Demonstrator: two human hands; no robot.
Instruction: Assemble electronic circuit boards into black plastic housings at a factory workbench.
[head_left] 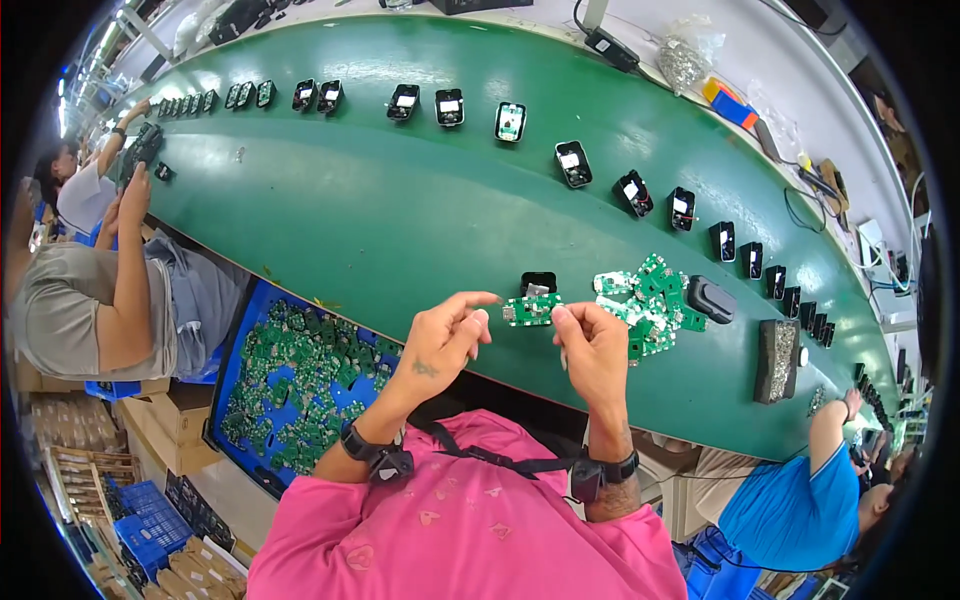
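Observation:
My right hand (597, 345) pinches the right end of a small green circuit board (530, 310) between thumb and fingers. My left hand (445, 335) is just left of the board, its fingers loosely bent and the index finger apart from the thumb, with nothing visible between them. Right behind the board stands a small black plastic case (538, 281) with its top open; the board and hands partly cover it. To the right of my right hand, a loose heap of green circuit boards (655, 310) lies on the green table (400, 220).
Past the heap lie a black rounded device (711, 299) and a dark block holding small metal parts (777, 362). A curved row of open black cases (573, 164) runs along the table. A blue bin (235, 372) of boards stands at lower left. Co-workers sit on both sides.

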